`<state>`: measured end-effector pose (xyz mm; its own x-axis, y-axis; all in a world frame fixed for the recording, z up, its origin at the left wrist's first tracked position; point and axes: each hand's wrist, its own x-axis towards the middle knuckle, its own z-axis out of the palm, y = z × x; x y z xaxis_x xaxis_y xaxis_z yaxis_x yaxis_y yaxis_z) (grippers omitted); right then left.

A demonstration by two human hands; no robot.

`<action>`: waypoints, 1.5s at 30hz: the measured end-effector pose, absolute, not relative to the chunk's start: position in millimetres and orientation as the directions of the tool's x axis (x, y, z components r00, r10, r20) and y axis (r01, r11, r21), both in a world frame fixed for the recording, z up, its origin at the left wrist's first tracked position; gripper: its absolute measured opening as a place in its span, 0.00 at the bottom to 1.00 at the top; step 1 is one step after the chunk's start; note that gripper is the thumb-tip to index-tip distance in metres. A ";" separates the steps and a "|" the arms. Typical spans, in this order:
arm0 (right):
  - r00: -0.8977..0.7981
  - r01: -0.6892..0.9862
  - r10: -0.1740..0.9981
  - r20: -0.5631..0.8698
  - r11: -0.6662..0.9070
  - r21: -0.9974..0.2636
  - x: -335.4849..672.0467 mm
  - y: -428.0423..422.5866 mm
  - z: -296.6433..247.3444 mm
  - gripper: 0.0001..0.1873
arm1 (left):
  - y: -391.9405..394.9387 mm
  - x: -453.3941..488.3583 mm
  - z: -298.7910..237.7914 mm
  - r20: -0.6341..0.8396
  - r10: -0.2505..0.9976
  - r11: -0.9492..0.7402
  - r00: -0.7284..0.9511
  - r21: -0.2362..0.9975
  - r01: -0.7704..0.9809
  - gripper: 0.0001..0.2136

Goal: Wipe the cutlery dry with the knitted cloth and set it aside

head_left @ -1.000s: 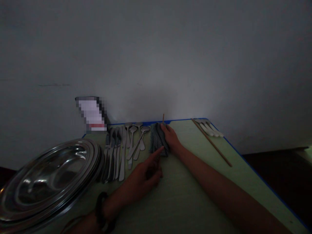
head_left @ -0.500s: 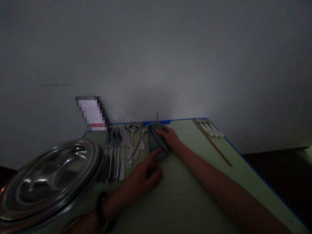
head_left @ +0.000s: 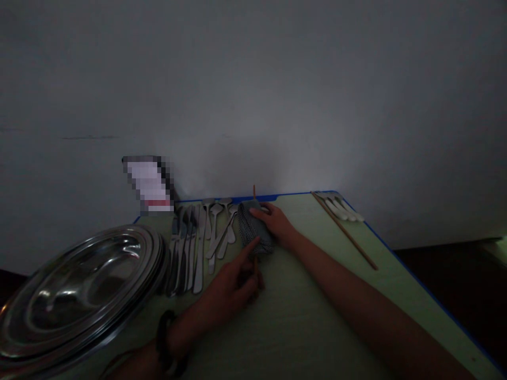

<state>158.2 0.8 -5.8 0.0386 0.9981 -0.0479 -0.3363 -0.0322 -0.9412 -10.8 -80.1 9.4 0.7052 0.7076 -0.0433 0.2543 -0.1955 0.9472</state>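
Note:
My left hand [head_left: 240,277] is closed on the near end of a wooden chopstick [head_left: 256,264], its index finger stretched along the cloth. A folded dark grey patterned cloth [head_left: 253,224] wraps the middle of the chopstick, whose far tip pokes out beyond it. My right hand [head_left: 275,224] grips the cloth from the right side, thumb on top and the other fingers partly hidden behind. Just left of the cloth lie several metal spoons [head_left: 216,211], and beside them several table knives [head_left: 188,248] in a row.
A stack of shiny metal plates [head_left: 91,285] fills the left of the pale green table [head_left: 301,327]. At the right lie another chopstick [head_left: 348,235] and several forks [head_left: 338,206]. A tilted blurred-out screen [head_left: 148,182] leans on the wall [head_left: 253,95] behind.
The cloth has turned slightly on the chopstick, and its folds sit differently. Both hands have barely shifted; the chopstick's far tip is a little lower and further left.

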 end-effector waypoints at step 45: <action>0.211 -0.486 0.973 -0.089 0.025 -0.874 141.4 -9.2 -2.8 0.15 | -80.3 -9.8 10.9 -0.065 0.701 -0.242 0.711 0.915 0.322 0.28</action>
<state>141.4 -9.2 -2.8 0.2106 0.9735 -0.0894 -0.4860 0.0249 -0.8736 -9.8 -80.3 10.9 0.7105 0.7007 -0.0648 0.3223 -0.2422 0.9151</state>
